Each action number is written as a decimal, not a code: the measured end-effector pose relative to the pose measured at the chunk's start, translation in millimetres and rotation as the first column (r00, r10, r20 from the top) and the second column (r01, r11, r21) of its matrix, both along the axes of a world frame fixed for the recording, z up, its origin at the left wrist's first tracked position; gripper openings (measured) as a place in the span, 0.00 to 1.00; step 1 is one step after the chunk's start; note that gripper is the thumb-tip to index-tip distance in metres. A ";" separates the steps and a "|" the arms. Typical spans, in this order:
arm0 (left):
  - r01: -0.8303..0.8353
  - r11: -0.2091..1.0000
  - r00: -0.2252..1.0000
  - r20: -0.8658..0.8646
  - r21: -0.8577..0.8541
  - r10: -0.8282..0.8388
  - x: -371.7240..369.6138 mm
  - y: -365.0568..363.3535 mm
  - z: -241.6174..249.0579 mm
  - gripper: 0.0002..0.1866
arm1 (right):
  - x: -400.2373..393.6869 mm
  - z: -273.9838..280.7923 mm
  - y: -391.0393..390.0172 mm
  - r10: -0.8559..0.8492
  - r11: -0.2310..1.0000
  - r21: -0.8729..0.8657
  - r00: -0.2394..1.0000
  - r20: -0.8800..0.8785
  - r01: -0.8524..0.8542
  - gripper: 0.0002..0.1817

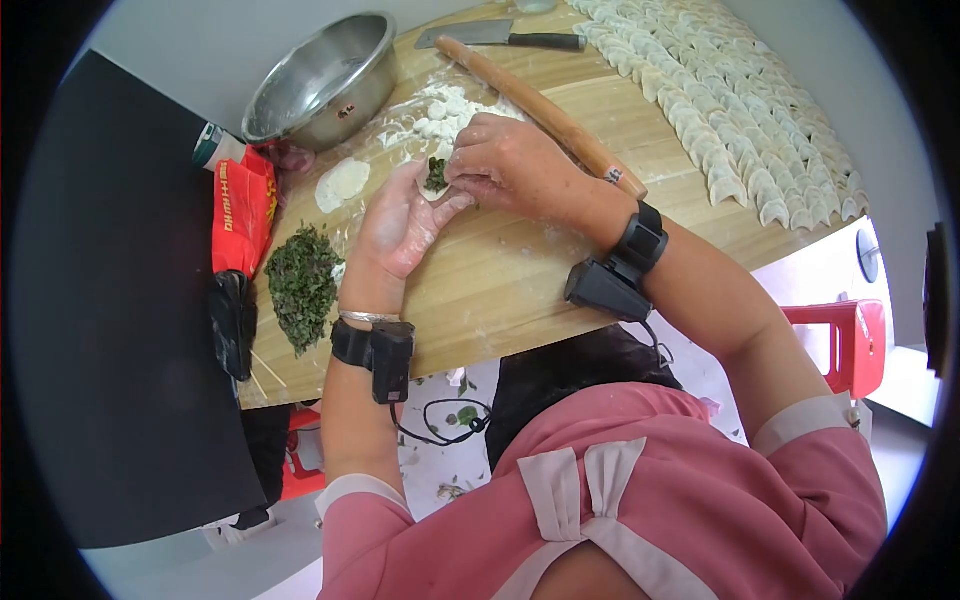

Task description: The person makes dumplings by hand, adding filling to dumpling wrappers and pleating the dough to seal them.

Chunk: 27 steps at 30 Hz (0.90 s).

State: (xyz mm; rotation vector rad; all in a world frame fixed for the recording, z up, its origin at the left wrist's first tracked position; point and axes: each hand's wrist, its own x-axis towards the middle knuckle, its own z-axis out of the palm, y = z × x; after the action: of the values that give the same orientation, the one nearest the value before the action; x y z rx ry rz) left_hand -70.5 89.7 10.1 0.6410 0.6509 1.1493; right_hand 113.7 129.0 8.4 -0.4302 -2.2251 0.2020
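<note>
A round dumpling wrapper [433, 193] with chopped green filling [436, 175] on it rests in my left hand [396, 222], cupped around it and dusted with flour. My right hand [508, 165] is closed, its bunched fingertips at the wrapper's right edge; the exact grip is partly hidden. Left of my left hand lies a flat dough round [342, 185] on the wooden board. Below that sits a heap of chopped greens [303, 285]. White flour [448, 112] is scattered just beyond my hands.
A rolling pin [545, 115] and a cleaver [490, 37] lie on the board [470, 300]. Overlapping rows of dumplings [720, 110] cover the right side. A steel bowl [325, 85] stands at the back left, near a red bag [243, 210]. A red stool [855, 345] stands right.
</note>
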 end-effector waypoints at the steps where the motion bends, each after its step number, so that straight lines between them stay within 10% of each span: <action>1: -0.030 0.999 0.998 -0.056 0.033 0.032 1.7 -0.7 0.1 0.10 | -0.2 -0.5 0.1 0.001 1.000 -0.010 1.000 -0.018 -0.002 0.08; 20: 0.231 0.964 0.940 -0.288 0.132 -0.186 8.8 -4.7 7.7 0.17 | 2.3 3.0 -2.8 -0.128 0.914 -0.398 0.989 -0.080 0.086 0.07; 22: 0.188 0.955 0.783 -0.622 0.229 -0.005 9.8 -5.7 1.5 0.17 | 3.7 6.2 -4.6 -0.118 0.899 -0.432 0.990 -0.073 0.075 0.07; 27: 0.113 0.964 0.864 -0.502 0.241 0.024 9.7 -4.7 3.7 0.15 | 4.5 4.7 -0.7 -0.072 0.906 -0.422 0.987 -0.144 0.004 0.07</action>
State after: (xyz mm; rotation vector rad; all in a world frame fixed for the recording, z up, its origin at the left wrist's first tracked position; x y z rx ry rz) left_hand -60.8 85.0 13.8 1.2038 0.9260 1.0349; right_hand 118.3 128.3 13.1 -0.6661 -2.0103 0.6820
